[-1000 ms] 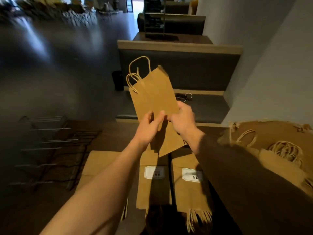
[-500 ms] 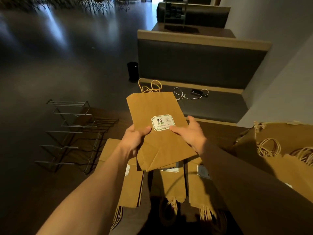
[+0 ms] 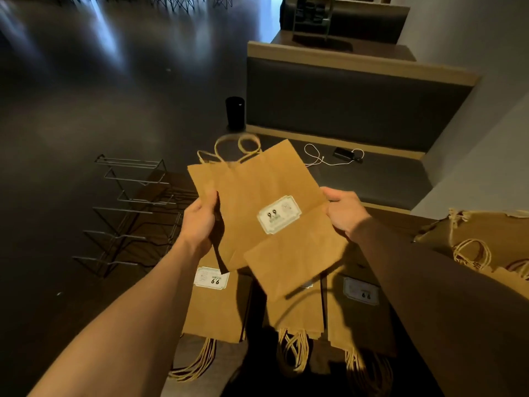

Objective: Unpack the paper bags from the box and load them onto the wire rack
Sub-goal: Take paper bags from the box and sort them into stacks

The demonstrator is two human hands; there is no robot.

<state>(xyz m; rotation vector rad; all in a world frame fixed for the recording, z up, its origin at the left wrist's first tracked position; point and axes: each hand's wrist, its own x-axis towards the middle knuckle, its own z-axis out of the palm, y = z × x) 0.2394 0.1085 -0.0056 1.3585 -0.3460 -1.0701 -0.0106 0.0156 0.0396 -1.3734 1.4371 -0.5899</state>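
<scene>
I hold brown paper bags (image 3: 257,190) with twine handles above the table, fanned apart so one labelled bag overlaps another behind it. My left hand (image 3: 200,222) grips the left edge of the rear bag. My right hand (image 3: 343,213) grips the right edge of the labelled front bag. Below them three stacks of flat paper bags (image 3: 213,308) lie on the table, handles toward me. The wire rack (image 3: 131,207) stands empty at the table's left. The open cardboard box (image 3: 483,239) with more bags sits at the right edge.
A dark booth seat (image 3: 372,179) lies beyond the table, with a white cable and a small black device (image 3: 342,152) on it. A black cylindrical bin (image 3: 234,113) stands on the shiny dark floor. A grey wall runs along the right.
The bags turned from their plain back to the labelled front, then my hands slid out to opposite edges and the bags fanned apart. The view tilted downward.
</scene>
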